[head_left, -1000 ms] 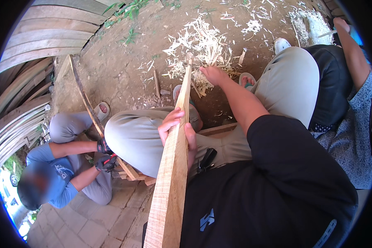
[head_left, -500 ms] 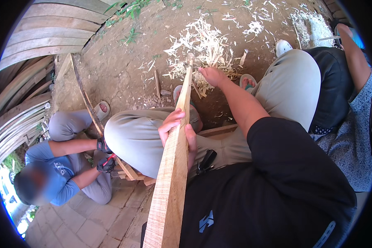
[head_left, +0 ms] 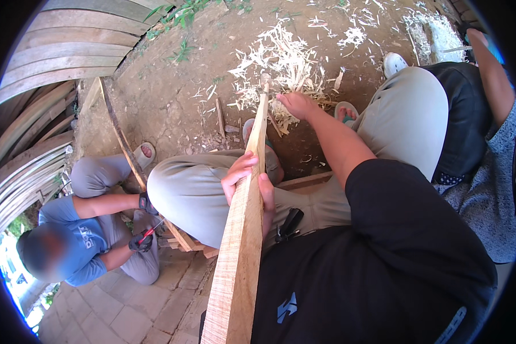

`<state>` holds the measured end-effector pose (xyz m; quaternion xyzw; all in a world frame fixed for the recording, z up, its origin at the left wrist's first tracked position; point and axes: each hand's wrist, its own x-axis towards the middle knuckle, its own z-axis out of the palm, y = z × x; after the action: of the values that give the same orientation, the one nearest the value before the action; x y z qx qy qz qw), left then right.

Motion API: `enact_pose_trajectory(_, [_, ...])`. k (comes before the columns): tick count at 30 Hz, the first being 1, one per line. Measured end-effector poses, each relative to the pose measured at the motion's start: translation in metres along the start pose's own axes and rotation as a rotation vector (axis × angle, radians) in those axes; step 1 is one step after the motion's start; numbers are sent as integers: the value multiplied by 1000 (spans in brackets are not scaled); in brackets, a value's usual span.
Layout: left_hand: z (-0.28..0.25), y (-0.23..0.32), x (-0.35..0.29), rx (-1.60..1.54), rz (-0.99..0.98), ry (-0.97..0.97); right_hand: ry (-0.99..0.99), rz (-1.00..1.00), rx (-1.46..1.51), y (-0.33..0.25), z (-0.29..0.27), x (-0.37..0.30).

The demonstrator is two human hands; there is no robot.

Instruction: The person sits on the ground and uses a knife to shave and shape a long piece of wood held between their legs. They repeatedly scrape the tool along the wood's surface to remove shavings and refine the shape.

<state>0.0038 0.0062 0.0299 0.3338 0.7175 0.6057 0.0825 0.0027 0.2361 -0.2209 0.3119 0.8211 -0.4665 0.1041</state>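
A long squared piece of wood (head_left: 242,246) runs from the lower edge up past my lap, narrowing to a thin tapered end at the far side. My left hand (head_left: 247,182) is wrapped round it about mid-length, fingers over one side and thumb over the other. Close to the right of the thin tip, my right hand (head_left: 298,106) is closed in a fist. What it grips is hidden, though a small dark bit shows across the tip. Pale wood shavings (head_left: 289,54) lie on the ground beyond.
At the left, a co-worker in gloves (head_left: 140,241) holds a red-handled tool against a long strip of wood (head_left: 120,135). Stacked planks (head_left: 74,40) stand at upper left. Another person's arm (head_left: 493,74) shows at the right. A black object (head_left: 289,223) rests at my waist.
The co-worker's red-handled tool has shifted slightly down and left. My hands and the wood stay almost where they were, with a slight drift of the whole view.
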Motion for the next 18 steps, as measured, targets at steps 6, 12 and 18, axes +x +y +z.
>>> enact_pose_trajectory(6, [3,1,-1,1,-12,1,-13,41,28,10,6,7])
enact_pose_trajectory(12, [2,1,-1,-2,-18,0,-24,30,16,4,1,6])
enact_pose_trajectory(18, [2,0,-1,28,-8,-7,-5,76,-42,4,-1,3])
